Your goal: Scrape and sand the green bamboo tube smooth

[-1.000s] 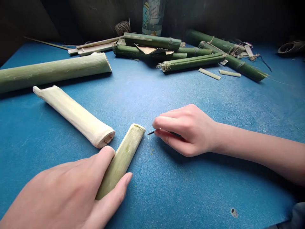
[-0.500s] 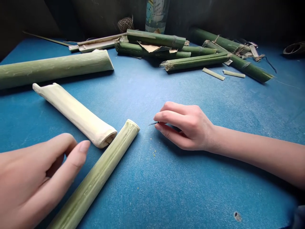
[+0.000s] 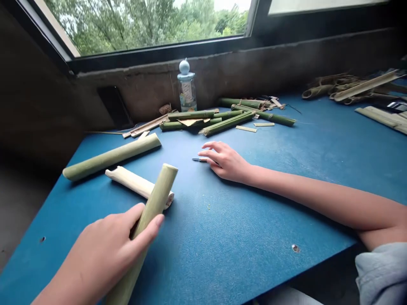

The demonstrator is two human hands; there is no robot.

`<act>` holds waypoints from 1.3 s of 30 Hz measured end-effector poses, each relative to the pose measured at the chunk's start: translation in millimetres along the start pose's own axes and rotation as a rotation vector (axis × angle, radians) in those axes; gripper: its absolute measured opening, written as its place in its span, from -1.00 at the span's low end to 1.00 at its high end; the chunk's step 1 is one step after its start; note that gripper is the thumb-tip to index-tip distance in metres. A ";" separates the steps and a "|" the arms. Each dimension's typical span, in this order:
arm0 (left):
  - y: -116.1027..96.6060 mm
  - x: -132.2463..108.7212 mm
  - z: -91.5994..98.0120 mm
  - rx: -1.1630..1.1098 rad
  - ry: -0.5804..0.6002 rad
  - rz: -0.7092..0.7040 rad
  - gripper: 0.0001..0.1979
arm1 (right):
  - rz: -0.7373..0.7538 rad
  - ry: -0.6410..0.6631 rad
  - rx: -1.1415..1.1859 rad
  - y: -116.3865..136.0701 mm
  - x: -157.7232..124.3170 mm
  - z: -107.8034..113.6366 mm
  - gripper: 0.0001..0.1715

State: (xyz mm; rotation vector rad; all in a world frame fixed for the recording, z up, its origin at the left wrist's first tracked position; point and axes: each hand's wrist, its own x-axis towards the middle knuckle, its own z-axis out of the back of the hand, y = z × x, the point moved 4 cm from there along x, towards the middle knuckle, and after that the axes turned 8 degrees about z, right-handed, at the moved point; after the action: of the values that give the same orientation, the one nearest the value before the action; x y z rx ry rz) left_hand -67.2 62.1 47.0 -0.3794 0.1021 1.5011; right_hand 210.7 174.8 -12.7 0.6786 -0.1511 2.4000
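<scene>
My left hand (image 3: pixel 108 245) is wrapped round a pale green bamboo tube (image 3: pixel 159 190), which slants up from the near edge of the view. Behind its upper part lies a peeled, whitish bamboo piece (image 3: pixel 132 180) with a notched far end. Farther left rests a thicker green bamboo tube (image 3: pixel 111 156). My right hand (image 3: pixel 224 161) lies on the blue table (image 3: pixel 241 228), its fingers loosely apart over a thin tool (image 3: pixel 199 159) with a dark tip. The tool's rear end is hidden under the fingers.
Several green bamboo pieces (image 3: pixel 229 123) and thin strips lie at the back, beside a clear bottle with a blue lid (image 3: pixel 185 84). More split bamboo (image 3: pixel 365 87) is at the far right. A window stands behind.
The view has tilted up and shows more of the room. My left hand has taken hold of the pale green tube and raised it. My right fingers have loosened over the thin tool.
</scene>
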 end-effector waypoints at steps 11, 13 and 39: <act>-5.1 14.7 -3.1 -0.809 0.130 -0.065 -0.52 | -0.260 0.067 -0.224 -82.7 113.0 -2.1 -0.56; -4.8 19.5 -6.3 -0.831 0.137 -0.087 -0.50 | -0.301 0.067 -0.215 -85.7 126.8 1.8 -0.59; -48.9 -49.0 -36.9 0.419 -0.063 -0.199 -0.40 | 0.075 0.066 0.468 58.7 -3.1 7.1 -0.53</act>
State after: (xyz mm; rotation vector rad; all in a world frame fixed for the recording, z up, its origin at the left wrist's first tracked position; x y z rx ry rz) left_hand -16.8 2.9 35.9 -0.0034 0.3143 1.2547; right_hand 180.3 124.6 -4.8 0.8094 0.4332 2.5476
